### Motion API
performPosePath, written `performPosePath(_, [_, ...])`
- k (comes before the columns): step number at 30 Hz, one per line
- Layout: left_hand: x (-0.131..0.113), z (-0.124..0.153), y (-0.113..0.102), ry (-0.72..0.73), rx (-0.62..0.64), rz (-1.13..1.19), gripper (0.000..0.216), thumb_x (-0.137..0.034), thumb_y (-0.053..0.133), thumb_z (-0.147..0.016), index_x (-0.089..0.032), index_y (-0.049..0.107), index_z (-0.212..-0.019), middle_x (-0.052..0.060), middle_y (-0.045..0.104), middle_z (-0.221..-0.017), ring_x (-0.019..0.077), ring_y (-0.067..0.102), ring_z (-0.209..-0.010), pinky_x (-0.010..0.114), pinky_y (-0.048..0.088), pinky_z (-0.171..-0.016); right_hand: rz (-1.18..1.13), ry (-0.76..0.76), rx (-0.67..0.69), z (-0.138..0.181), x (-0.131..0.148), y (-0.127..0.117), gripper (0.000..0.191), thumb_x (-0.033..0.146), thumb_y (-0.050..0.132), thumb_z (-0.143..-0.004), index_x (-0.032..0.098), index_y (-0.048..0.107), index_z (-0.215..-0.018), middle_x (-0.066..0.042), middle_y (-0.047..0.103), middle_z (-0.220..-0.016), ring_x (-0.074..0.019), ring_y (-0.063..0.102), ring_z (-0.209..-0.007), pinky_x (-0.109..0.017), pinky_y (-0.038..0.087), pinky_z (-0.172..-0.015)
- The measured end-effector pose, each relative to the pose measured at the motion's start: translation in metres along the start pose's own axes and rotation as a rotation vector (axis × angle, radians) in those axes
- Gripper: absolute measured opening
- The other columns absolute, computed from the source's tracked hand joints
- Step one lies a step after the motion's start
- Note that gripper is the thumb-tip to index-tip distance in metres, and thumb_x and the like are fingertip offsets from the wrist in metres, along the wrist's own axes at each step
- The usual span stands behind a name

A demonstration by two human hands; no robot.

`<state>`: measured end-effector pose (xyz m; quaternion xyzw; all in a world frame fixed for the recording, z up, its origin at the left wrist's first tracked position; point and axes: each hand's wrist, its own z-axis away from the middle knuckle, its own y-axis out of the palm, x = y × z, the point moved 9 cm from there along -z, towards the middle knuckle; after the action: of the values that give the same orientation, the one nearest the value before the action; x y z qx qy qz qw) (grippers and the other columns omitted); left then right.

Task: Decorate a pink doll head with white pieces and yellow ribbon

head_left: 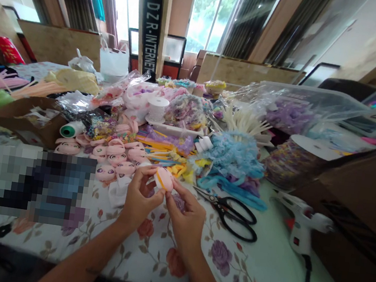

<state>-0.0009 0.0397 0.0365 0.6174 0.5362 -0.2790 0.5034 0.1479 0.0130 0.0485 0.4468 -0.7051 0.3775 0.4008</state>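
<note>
The left hand (141, 196) and the right hand (187, 214) pinch 1 small pink piece (166, 177), with an orange strip (162, 182) across it, between their fingertips above the flowered tabletop (199, 259). Scissors (221, 203) with 2 black handle loops lie just beside the right hand, near blue ruffled material (237, 155). Pink doll heads (115, 160) cluster beyond the left hand; a white glue gun (303, 225) is farther right.
</note>
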Motion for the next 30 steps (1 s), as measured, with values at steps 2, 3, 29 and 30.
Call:
performPosePath(2, [0.0,0.0,0.001,-0.005,0.013,0.014,0.036,-0.011,0.069,-0.064,-0.022,0.055,-0.096,0.006,0.054,-0.108,0.0216,0.055,-0.112,0.032,0.05,-0.088,-0.001,-0.002,-0.003,0.0,0.0,0.0,0.025,0.022,0.065,-0.075,0.022,0.071,-0.099,-0.007,0.072,-0.104,-0.0267,0.067,-0.098,-0.044,0.051,-0.091])
performPosePath(3, [0.0,0.0,0.001,-0.006,0.017,0.02,0.036,-0.011,0.069,-0.064,-0.022,0.055,-0.096,0.005,0.054,-0.108,0.0213,0.055,-0.112,0.032,0.05,-0.088,0.001,-0.003,-0.003,0.0,0.0,0.0,0.025,0.022,0.065,-0.075,0.022,0.071,-0.099,-0.007,0.072,-0.104,-0.0266,0.067,-0.098,-0.043,0.051,-0.091])
performPosePath(29, [0.049,0.0,-0.001,-0.634,-0.042,0.588,0.021,-0.023,0.063,-0.074,-0.015,0.059,-0.093,0.005,0.07,-0.092,0.017,0.067,-0.083,0.035,0.055,-0.086,0.074,-0.15,0.143,-0.002,0.01,0.012,0.039,0.018,0.055,-0.082,0.027,0.06,-0.119,-0.006,0.063,-0.117,-0.0229,0.056,-0.111,-0.041,0.045,-0.097])
performPosePath(30, [0.05,0.001,0.0,-0.643,-0.029,0.592,0.022,-0.023,0.063,-0.074,-0.015,0.06,-0.094,0.006,0.07,-0.092,0.018,0.067,-0.084,0.036,0.055,-0.086,0.085,-0.156,0.132,-0.002,0.01,0.011,0.039,0.018,0.055,-0.082,0.027,0.06,-0.12,-0.007,0.062,-0.118,-0.0229,0.056,-0.111,-0.041,0.044,-0.098])
